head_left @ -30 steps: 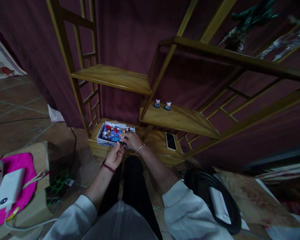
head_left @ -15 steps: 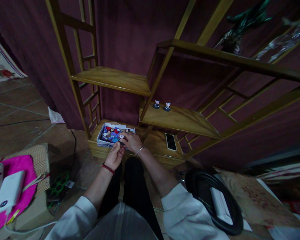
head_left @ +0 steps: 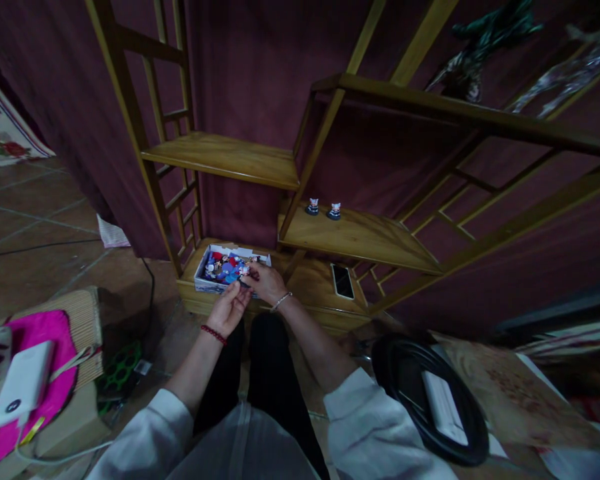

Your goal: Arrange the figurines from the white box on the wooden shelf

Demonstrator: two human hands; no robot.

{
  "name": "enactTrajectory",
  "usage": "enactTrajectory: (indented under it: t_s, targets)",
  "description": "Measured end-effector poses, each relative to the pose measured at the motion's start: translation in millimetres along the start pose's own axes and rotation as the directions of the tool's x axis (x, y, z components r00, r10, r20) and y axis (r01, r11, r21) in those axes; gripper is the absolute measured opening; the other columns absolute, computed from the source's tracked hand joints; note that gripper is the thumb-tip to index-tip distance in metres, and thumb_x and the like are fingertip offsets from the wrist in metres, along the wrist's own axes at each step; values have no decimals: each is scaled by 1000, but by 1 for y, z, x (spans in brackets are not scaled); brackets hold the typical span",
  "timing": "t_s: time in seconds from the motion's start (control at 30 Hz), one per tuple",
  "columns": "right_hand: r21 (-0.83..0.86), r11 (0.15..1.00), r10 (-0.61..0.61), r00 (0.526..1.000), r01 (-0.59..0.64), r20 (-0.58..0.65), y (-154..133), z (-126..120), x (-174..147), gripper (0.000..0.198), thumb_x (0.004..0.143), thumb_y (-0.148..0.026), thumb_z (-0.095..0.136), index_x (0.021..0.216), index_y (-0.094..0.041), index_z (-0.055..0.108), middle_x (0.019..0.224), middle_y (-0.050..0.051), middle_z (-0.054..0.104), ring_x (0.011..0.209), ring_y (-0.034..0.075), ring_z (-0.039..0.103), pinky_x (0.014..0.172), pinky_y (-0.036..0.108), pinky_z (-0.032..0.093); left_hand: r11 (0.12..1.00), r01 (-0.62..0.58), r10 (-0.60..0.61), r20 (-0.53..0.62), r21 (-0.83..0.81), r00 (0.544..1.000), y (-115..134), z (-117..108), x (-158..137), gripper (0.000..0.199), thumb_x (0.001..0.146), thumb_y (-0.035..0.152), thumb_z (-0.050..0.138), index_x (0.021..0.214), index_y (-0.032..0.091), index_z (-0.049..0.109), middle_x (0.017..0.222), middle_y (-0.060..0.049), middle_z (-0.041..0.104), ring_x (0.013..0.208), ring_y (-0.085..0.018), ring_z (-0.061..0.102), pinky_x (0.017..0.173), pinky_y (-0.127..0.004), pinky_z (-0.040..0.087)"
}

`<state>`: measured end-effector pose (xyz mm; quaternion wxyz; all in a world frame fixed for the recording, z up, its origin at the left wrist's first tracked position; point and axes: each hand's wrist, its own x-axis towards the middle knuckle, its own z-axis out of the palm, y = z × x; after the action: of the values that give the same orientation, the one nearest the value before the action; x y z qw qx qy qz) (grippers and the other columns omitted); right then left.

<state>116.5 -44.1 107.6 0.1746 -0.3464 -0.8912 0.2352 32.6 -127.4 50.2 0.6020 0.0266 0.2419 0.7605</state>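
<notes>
A small figurine [head_left: 245,272] with a pale head is pinched in my right hand [head_left: 266,283], just above the near edge of an open box. My left hand [head_left: 230,308] is close below it, fingers curled upward near the figurine's base; whether they touch it is hard to tell. The white-walled box [head_left: 206,288] sits on the bottom shelf and holds several small red, blue and purple figures [head_left: 226,267]. Two similar figurines, one on the left [head_left: 313,207] and one on the right [head_left: 335,211], stand upright on the middle shelf.
The wooden shelf unit [head_left: 220,159] has posts and lattice sides around my reach. A phone [head_left: 343,281] lies on the bottom shelf. On the right is a coiled black hose [head_left: 380,373]; on the left, a white power bank [head_left: 23,383] on pink cloth. Ornaments [head_left: 473,60] stand higher up.
My right hand has shifted slightly with the figurine still in it. The left hand's fingers look a little more opened beneath it. The shelf figurines have stayed put.
</notes>
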Motion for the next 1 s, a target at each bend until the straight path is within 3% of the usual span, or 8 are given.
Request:
enactTrajectory:
  t_s: [0.4,0.77,1.0]
  targets:
    - [164,985,-59,998,54,29,13,-6,-1,14,72,-20,53,84,-19,61,75,-2,62,68,10,56,65,20,41,997,29,-27,-28,70,999,5,5,0,10,77,8,51,68,11,55,68,-6,63,73,-15,63,70,-25,51]
    - [213,977,15,999,-7,-34,6,-14,-7,17,70,-17,57,86,-20,64,83,-1,63,73,10,57,69,21,43,992,-10,12,-17,124,1000,6,19,-1,12,74,2,52,66,10,55,69,-5,63,71,-14,62,82,-34,49]
    - [242,970,24,996,-3,-85,14,-8,-11,19,70,-16,58,88,-20,64,86,1,63,75,11,57,71,22,44,982,-8,14,-32,190,999,4,29,-6,13,75,1,49,65,10,53,71,-6,63,74,-17,63,79,-36,50]
